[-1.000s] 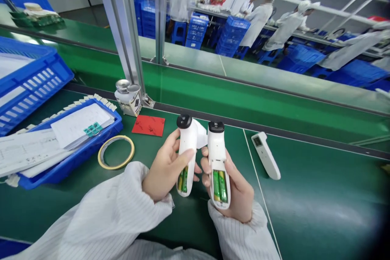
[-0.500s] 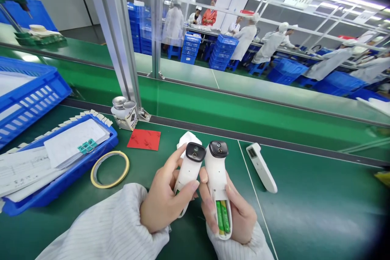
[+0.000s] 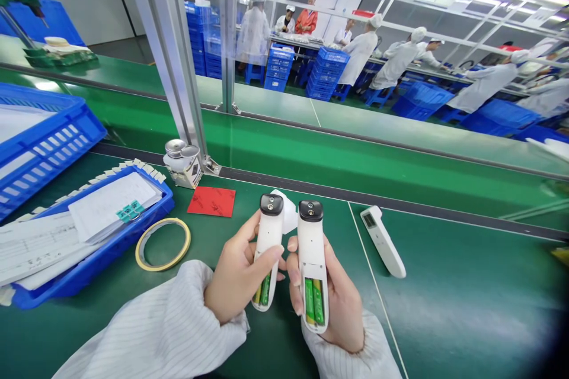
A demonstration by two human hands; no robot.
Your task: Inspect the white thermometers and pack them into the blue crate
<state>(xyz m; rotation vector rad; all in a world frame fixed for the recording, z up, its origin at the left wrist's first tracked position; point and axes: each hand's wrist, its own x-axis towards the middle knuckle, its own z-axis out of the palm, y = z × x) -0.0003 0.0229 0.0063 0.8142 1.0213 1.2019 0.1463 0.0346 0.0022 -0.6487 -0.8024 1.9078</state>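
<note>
My left hand (image 3: 242,272) is closed around a white infrared thermometer (image 3: 269,231) with a black sensor head; its thumb lies across the body, and green batteries show in the uncovered compartment. A second white thermometer (image 3: 311,243) rests in my right hand (image 3: 340,290), fingers wrapped round its sides. Two green batteries (image 3: 314,302) sit in its uncovered compartment. Both devices are held side by side, slightly apart, sensor heads pointing away. Behind them a white object (image 3: 290,213) is partly hidden. Another thermometer (image 3: 383,241) lies on the green table to the right of my right hand.
To the left are a roll of tape (image 3: 162,244), a red card (image 3: 211,201), a blue tray (image 3: 91,266) of papers and a small box with metal-topped containers (image 3: 183,163). A metal post (image 3: 164,41) rises at the table's back edge. Several people work beyond.
Both thermometers have turned more upright and drawn slightly apart. The left one's batteries show more now. My right hand has shifted a little left and upward.
</note>
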